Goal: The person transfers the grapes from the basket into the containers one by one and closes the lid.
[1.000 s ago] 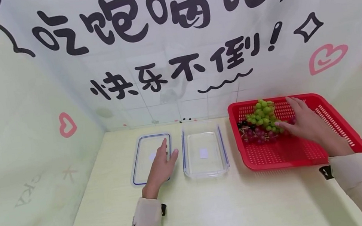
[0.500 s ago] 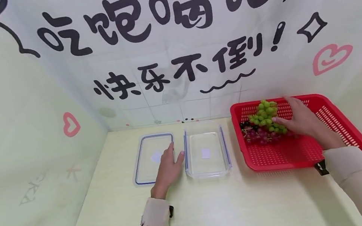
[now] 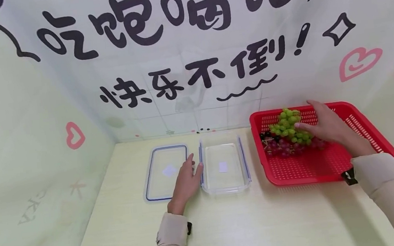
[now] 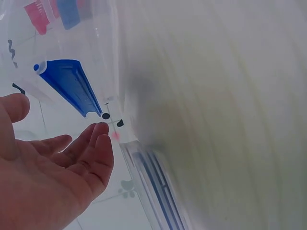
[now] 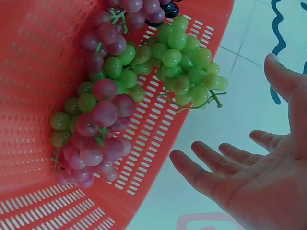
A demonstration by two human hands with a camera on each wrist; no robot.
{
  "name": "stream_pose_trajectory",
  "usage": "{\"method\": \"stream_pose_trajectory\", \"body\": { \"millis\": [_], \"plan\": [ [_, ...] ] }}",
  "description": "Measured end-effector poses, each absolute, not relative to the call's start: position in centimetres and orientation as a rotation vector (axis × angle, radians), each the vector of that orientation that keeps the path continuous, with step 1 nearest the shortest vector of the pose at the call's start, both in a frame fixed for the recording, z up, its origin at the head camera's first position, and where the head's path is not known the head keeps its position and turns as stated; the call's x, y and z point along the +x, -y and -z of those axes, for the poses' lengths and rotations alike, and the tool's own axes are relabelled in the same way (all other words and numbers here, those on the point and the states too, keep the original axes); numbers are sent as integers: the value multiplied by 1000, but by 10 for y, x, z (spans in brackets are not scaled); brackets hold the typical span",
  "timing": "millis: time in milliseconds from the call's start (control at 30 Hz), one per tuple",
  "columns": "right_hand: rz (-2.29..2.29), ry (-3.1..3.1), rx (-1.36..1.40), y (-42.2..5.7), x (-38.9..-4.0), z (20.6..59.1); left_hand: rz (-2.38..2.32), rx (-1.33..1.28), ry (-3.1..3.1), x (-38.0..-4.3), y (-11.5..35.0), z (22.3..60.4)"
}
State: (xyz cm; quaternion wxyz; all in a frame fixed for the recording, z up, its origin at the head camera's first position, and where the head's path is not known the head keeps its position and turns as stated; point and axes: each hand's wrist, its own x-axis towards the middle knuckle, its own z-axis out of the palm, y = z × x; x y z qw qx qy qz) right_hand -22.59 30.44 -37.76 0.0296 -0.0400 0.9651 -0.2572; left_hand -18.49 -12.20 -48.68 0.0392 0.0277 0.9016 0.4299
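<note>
My left hand hovers between the blue-rimmed lid and the clear container, fingers loosely bent and nothing in them. In the left wrist view its fingertips lie just below the container's blue side clip. Over the right part of the red basket, my right hand is spread with thumb and fingers apart, holding nothing. Beside its thumb is a bunch of green grapes, which rests on red grapes. Pinkish-red grapes and a few black grapes also lie in the basket.
All of this stands on a pale wooden table. Behind it hangs a white printed curtain, close to the basket's back rim. The lid lies flat left of the container, and the basket stands to its right.
My left hand has moved right, from over the lid to the container's left side. My right hand has shifted slightly left and back, toward the green grapes.
</note>
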Motion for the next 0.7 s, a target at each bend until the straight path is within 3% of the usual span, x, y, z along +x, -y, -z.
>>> {"method": "stream_pose_trajectory", "body": {
  "millis": [700],
  "plan": [
    [864,-2855,-60,-298,-245,382,-1322,28,-2738,-187,106,488]
  ]
}}
